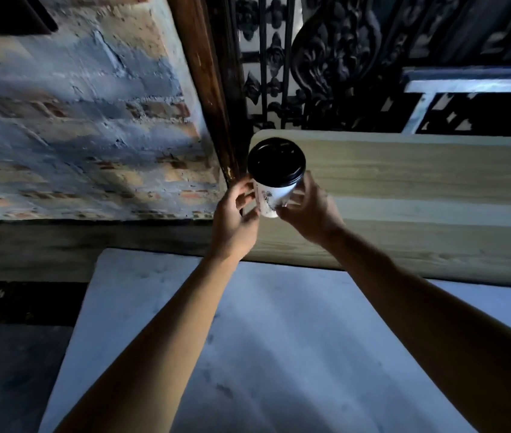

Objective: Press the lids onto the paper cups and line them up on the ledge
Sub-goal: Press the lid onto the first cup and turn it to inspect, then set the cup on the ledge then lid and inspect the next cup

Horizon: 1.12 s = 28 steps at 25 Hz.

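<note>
ledge [420,170]: pale wood, cup [271,195] at left end | table [279,339]: white marble

A white paper cup [271,197] with dark print, upright, capped by a black lid [276,162] seated on its rim, at the left end of the pale wooden ledge [420,170].

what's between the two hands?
The paper cup with its black lid on. The left hand and right hand hold its sides, at the ledge's left end. Head view.
</note>
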Motion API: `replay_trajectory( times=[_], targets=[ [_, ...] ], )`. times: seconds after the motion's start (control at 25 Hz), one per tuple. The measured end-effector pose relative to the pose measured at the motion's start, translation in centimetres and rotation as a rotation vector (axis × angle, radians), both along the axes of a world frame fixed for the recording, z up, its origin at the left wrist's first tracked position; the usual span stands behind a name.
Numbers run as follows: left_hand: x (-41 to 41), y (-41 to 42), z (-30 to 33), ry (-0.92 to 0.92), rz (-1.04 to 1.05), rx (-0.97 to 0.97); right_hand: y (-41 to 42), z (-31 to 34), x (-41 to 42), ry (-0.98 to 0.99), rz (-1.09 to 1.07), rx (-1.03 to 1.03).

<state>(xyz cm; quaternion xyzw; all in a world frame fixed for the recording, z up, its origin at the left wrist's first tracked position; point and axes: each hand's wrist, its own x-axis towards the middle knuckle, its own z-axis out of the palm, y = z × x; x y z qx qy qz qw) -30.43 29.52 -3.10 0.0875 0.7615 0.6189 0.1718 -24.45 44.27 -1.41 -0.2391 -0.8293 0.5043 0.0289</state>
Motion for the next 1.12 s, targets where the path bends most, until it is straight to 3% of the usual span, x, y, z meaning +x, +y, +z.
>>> replay_trajectory(
  times=[0.16, 0.32, 0.68, 0.84, 1.12],
  targets=[
    [-1.6, 0.7, -3.6, 0.061, 0.04, 0.034, 0.6, -3.9, -1.8, 0.079, 0.004, 0.007],
    [-1.4, 1.0, -5.4, -0.002, 0.08, 0.051, 0.2, -6.2, -2.2, 0.095, 0.055, 0.015],
    [-0.6, 0.6, -6.3, -0.13, 0.054, 0.078, -0.3, -7.7, -1.7, -0.046, -0.015, 0.013],
    [1.0, -1.8, -3.7, -0.179, 0.082, 0.036, -0.3, -5.0, 2.2, -0.19, -0.101, 0.027],
    [12.1, -10.2, 2.6, -0.011, -0.102, -0.166, -3.0, 5.6, 15.1, -0.249, -0.105, 0.21]
  ],
)
